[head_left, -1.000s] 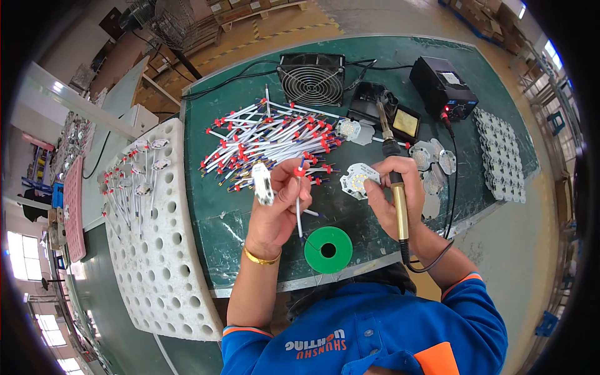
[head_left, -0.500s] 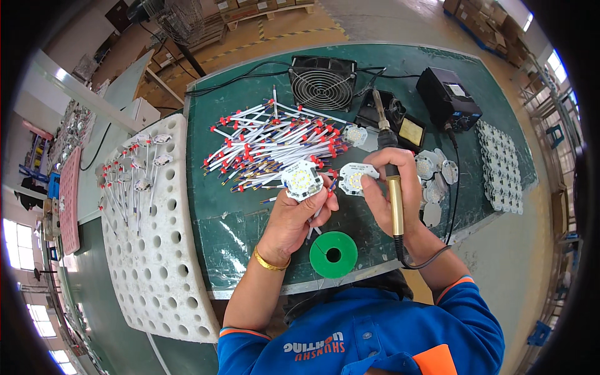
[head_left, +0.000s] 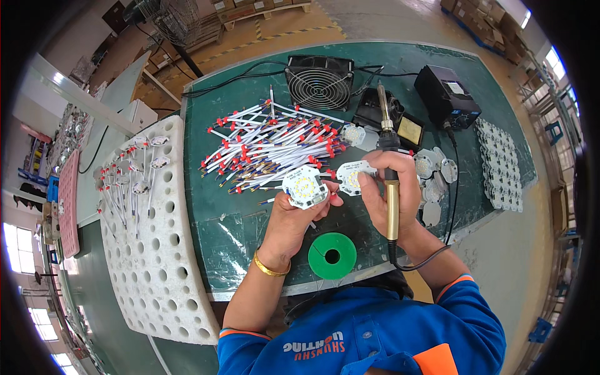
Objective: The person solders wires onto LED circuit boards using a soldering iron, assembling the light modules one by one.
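wire ends point(head_left: 310, 224) hidden beneath left hand point(head_left: 294, 219)

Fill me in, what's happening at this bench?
A person sits at a green bench. The left hand holds a white octagonal LED board. The right hand grips a soldering iron, tip pointing away, and pinches a second LED board. A heap of white wires with red ends lies beyond, a green solder spool nearer.

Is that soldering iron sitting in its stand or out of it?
Out. The right hand grips the soldering iron above the green table, tip pointing away from the person.
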